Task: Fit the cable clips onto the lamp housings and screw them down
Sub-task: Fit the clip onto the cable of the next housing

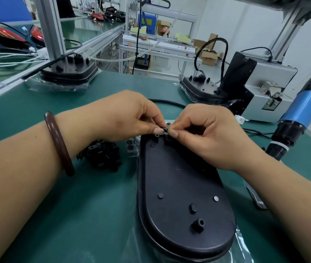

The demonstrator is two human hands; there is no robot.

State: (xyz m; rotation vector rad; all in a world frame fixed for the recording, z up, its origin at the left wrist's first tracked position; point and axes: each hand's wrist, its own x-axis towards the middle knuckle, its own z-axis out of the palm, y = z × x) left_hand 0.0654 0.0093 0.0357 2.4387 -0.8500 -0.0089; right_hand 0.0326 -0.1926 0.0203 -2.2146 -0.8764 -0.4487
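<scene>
A black oval lamp housing [181, 188] lies back-up on the green mat in front of me, with pegs and bosses on its back. At its far end my left hand [130, 118] and my right hand [206, 130] meet, both pinching a small black cable clip [164, 130] between thumb and fingertips just above the housing. A heap of loose black clips [101, 154] lies left of the housing, under my left wrist. A black cable [166, 102] curves behind my hands.
A blue-bodied electric screwdriver [301, 114] hangs at the right, next to a grey screw feeder box [264, 92]. More lamp housings stand at the back left [69, 73] and back right [198, 88]. Clear plastic film [244, 243] lies under the housing.
</scene>
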